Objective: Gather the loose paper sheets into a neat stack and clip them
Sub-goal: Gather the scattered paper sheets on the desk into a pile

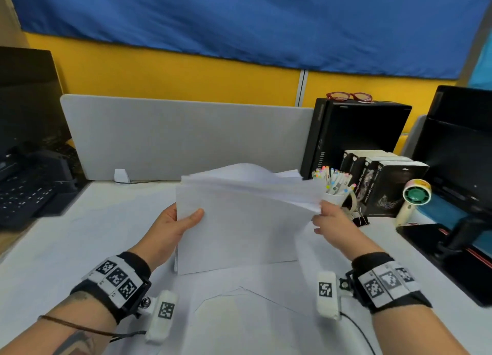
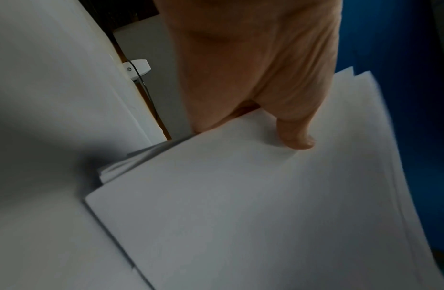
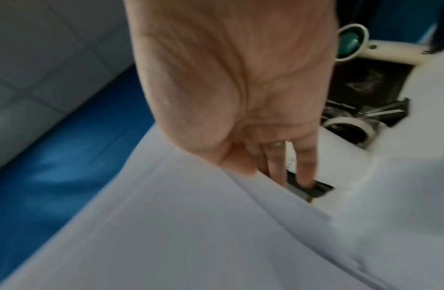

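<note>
A stack of white paper sheets stands on its lower edge on the white desk. My left hand grips its left edge with the thumb pressed on the front sheet. My right hand pinches the right edge, where the sheets fan apart unevenly; its fingers lie behind them. More loose sheets lie flat on the desk in front of the stack. A black binder clip sits on the desk just right of my right hand, also in the right wrist view.
Right of the stack stand a cup of markers, black boxes, a small hand fan and a tape roll. A computer tower and grey divider close the back. A keyboard sits left, a monitor base right.
</note>
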`<act>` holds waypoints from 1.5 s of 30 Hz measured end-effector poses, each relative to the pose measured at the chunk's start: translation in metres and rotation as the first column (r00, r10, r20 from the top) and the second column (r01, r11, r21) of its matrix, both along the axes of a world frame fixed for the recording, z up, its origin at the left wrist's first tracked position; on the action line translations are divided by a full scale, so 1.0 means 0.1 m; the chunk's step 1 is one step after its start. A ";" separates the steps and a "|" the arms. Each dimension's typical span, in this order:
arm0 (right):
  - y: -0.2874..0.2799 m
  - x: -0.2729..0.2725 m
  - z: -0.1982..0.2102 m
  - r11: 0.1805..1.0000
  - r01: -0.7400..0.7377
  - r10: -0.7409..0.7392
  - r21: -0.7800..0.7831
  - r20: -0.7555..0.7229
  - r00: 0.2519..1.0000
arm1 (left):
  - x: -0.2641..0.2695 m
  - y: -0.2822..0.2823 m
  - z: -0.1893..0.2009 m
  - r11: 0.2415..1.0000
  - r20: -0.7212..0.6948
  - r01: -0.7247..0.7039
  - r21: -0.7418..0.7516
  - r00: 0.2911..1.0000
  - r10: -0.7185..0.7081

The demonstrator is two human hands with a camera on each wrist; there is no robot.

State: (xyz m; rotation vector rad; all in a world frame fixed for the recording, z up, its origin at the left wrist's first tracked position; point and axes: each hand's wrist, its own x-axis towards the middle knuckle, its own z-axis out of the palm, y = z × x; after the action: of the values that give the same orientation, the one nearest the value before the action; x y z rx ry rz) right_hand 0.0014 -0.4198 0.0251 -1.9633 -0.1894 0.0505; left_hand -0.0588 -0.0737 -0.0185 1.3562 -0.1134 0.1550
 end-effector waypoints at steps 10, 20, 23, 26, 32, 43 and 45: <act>0.00 -0.05 0.10 0.947 -0.039 -0.017 0.319 0.173 0.985 | 0.06 0.12 0.25 0.998 0.067 0.021 -0.055 0.998 -0.017; 0.05 -0.27 -0.13 0.925 -0.135 0.099 0.354 0.118 0.988 | -0.17 0.09 -0.06 0.989 0.006 -0.090 0.116 0.996 0.090; 0.09 -0.36 -0.13 0.921 -0.117 0.073 0.371 0.131 0.989 | -0.16 0.04 -0.05 0.997 0.022 -0.056 0.055 0.998 0.055; 0.15 -0.40 0.03 0.888 -0.084 -0.014 0.452 0.208 0.978 | -0.09 0.01 0.16 0.993 0.113 -0.111 0.044 0.988 0.106; 0.20 -0.48 -0.35 0.936 -0.046 0.031 0.348 0.050 0.998 | -0.11 0.07 -0.13 0.957 -0.115 -0.032 0.287 0.991 0.068; 0.60 -0.43 -0.53 0.770 0.205 0.002 0.605 -0.324 0.946 | 0.02 0.03 -0.08 0.914 -0.379 -0.377 -0.147 0.875 0.300; 0.67 -0.48 -0.50 0.733 0.175 0.095 0.657 -0.354 0.930 | 0.01 -0.09 -0.02 0.890 -0.457 -0.355 -0.286 0.867 0.199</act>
State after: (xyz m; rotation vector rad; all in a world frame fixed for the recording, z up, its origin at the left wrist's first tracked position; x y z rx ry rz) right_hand -0.0468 -0.3532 -0.0253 -1.1794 0.0838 0.2810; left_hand -0.0580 -0.0825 -0.0206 1.0000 0.4620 0.1207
